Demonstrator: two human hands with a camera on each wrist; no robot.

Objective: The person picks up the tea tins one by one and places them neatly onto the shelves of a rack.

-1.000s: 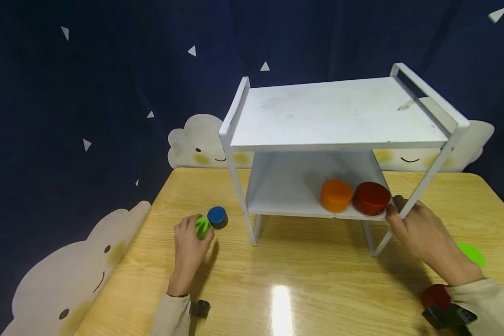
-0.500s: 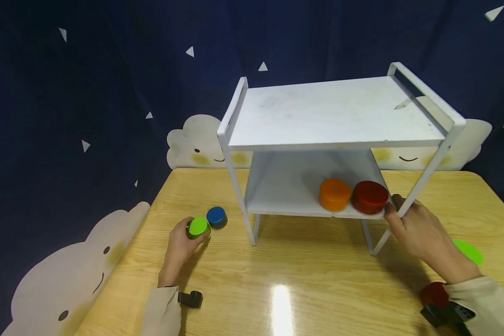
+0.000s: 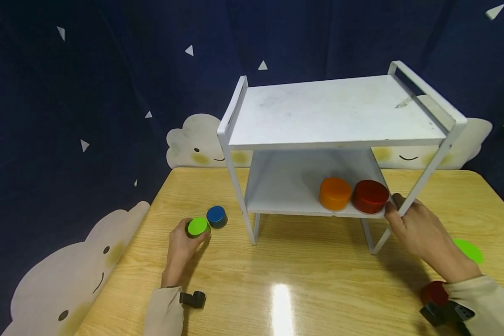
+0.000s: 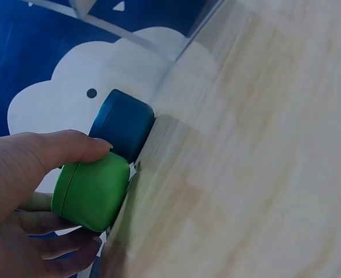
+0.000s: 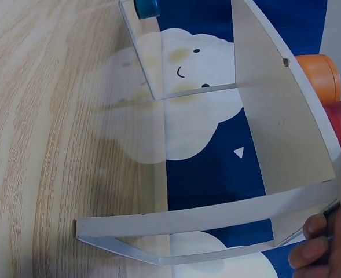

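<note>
In the head view my left hand (image 3: 180, 247) holds a small round green tin (image 3: 198, 226), thumb on one side and fingers on the other. It stands upright on the table right beside a round blue tin (image 3: 216, 217); the left wrist view shows the green tin (image 4: 95, 191) next to the blue one (image 4: 124, 124). My right hand (image 3: 422, 235) grips the white two-tier rack (image 3: 336, 112) at its right front leg, by the lower shelf. Curled fingertips (image 5: 310, 249) show there in the right wrist view. A red tin (image 3: 370, 197) and an orange tin (image 3: 335, 194) sit on that shelf.
A flat green disc (image 3: 468, 251) lies on the wooden table (image 3: 319, 270) beyond my right forearm. Beside the right sleeve is a dark red round thing (image 3: 434, 293), partly hidden. A dark blue curtain (image 3: 109, 70) with white clouds hangs behind.
The green tin was tilted in my left hand a second ago and now has its top facing up. That hand has shifted slightly left. My right hand keeps its grip on the rack.
</note>
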